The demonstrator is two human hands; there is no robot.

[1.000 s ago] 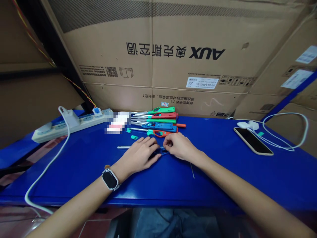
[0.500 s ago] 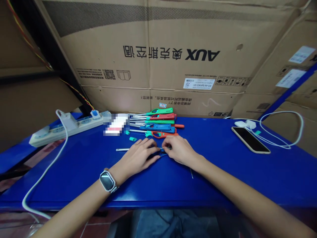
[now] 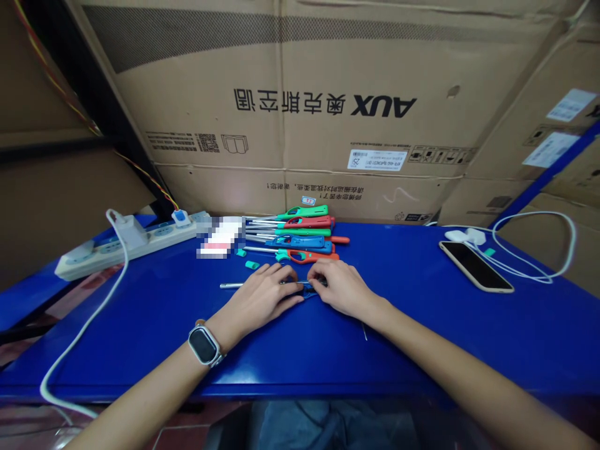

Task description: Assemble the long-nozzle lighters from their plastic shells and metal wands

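A long-nosed lighter lies on the blue table, its metal tube pointing left and its blue body mostly hidden under my fingers. My left hand, with a watch on the wrist, is closed over the tube where it meets the body. From the other side, my right hand pinches at the blue body, its fingertips close to the left ones. What exactly the right fingertips grip is covered. A thin pale strand shows below my right wrist. Just behind the hands lies an orange and teal lighter.
Several coloured lighters lie in a row before a cardboard box. Small teal caps sit left of them. A power strip with a white cable is at the left. A phone and looped cable lie right.
My right fingers have shifted very slightly, and a bit more of the thin metal part shows between the two hands. Otherwise the hands and lighters stay in place.
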